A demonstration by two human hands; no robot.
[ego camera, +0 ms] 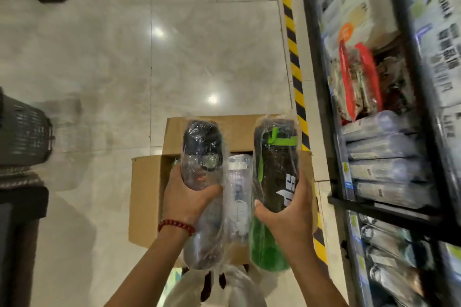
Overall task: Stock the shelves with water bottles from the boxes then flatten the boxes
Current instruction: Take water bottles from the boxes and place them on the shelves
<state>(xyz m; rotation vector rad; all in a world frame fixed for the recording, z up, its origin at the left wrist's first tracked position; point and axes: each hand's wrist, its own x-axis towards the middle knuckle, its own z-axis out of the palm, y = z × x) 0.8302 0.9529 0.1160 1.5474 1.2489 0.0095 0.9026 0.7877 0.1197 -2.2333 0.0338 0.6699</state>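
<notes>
Above the open box, your left hand wraps the clear bottle and your right hand grips the green bottle. Both wrappers look slick; either could slip toward the box.

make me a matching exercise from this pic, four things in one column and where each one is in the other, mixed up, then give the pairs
Things
1. green and black bottle
2. clear bottle with black cap
3. cardboard box
4. striped yellow and black tape

Places
A. on the floor along the foot of the shelves
B. in the left hand
C. on the floor under both held bottles, flaps open
D. in the right hand

Pairs: 1-D, 2-B, 3-C, 4-A
</notes>
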